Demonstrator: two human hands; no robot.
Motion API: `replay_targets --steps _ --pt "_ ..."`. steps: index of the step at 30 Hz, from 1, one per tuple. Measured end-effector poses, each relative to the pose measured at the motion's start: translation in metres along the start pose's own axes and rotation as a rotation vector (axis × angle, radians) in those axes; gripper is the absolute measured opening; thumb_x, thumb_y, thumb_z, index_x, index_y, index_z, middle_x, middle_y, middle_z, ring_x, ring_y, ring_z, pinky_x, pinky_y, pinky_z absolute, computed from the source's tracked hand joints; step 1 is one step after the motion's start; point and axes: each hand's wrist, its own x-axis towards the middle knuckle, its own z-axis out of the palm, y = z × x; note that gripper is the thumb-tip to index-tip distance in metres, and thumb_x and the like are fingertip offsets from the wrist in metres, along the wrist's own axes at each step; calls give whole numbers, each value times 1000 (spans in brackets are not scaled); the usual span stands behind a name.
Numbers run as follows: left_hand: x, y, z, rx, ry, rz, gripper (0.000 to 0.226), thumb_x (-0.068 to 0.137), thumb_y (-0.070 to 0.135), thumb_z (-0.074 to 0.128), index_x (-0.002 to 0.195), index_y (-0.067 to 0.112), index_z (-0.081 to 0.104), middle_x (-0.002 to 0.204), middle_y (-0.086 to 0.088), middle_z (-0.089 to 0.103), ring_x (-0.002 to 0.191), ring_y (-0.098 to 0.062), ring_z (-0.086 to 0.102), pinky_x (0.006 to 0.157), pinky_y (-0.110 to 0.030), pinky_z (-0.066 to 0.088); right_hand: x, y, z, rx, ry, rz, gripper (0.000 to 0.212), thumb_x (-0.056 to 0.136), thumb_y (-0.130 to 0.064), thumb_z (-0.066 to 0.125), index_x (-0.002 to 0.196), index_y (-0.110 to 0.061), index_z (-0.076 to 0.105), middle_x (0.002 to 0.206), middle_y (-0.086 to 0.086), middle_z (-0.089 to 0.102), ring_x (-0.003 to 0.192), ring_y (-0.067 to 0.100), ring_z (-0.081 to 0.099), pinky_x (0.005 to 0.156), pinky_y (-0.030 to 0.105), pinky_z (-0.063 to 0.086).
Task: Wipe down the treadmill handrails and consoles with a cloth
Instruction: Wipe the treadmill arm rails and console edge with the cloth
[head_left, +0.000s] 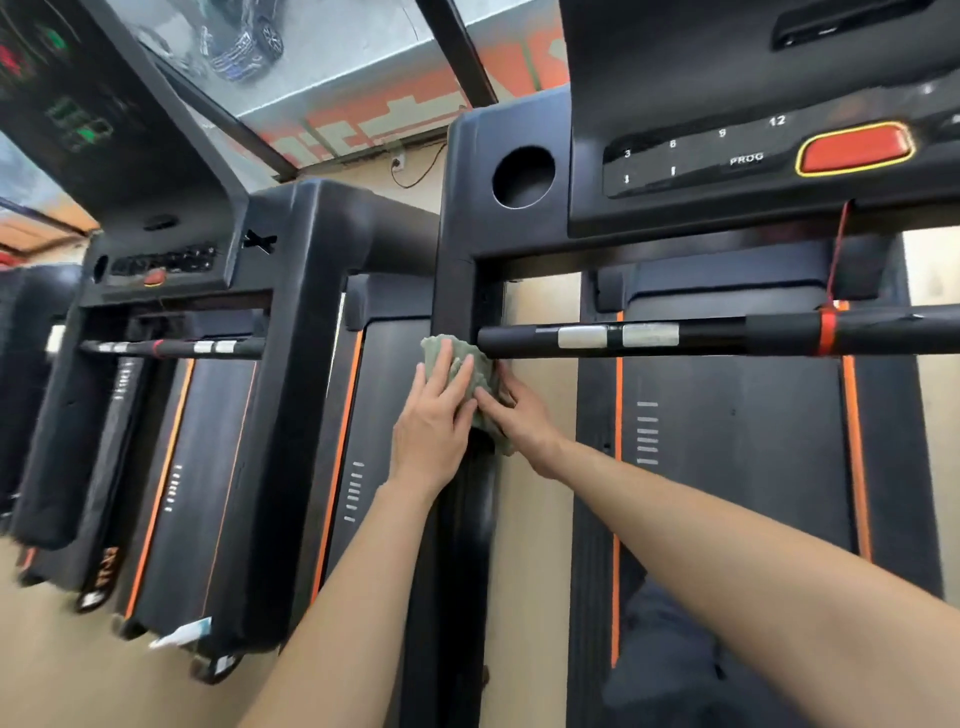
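Observation:
A grey-green cloth (462, 361) is pressed against the black left upright (457, 291) of the treadmill in front of me, just below where the horizontal handrail bar (727, 335) joins it. My left hand (436, 421) lies flat on the cloth with fingers spread. My right hand (519, 415) holds the cloth's right edge against the upright from the other side. The console (753, 156) with a red stop button (854, 148) hangs above the bar. Part of the cloth is hidden under both hands.
A second treadmill (270, 322) stands close on the left with its own handrail bar (176, 347) and console (161, 262). A red safety cord (836, 254) runs from the console down to the bar. Tan floor (530, 571) shows between the decks.

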Motion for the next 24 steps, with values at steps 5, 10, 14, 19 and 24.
replay_targets --steps 5,10,14,19,24 --pt "-20 2 4 -38 44 -62 61 102 24 59 157 32 36 168 21 13 151 -19 32 114 -45 41 -5 10 0 -1 -28 -7 77 97 -29 67 160 -25 23 134 -27 49 118 -8 54 106 16 41" --pt "-55 4 12 -39 77 -138 63 101 25 60 158 35 34 166 22 12 147 -17 39 110 -46 46 -22 28 6 -52 -54 8 89 90 -42 71 161 -30 18 150 -14 46 131 4 50 116 29 37" --pt "-80 4 16 -31 80 -182 65 100 25 61 157 36 34 166 20 14 143 -17 44 106 -46 48 -40 43 11 -75 -79 13 89 90 -36 72 161 -29 18 150 -11 48 132 5 51 118 36 37" --pt "-117 7 20 -44 66 -249 65 100 24 62 157 36 34 167 17 17 144 -15 42 109 -45 43 -67 64 22 -116 -109 23 89 91 -32 71 161 -32 15 152 -12 45 132 5 50 118 36 37" --pt "-158 -5 25 -48 66 -246 64 100 31 62 156 39 34 167 19 18 142 -13 44 107 -44 48 -99 88 37 -134 -99 26 86 93 -33 69 160 -33 16 155 -12 43 134 5 49 117 37 39"
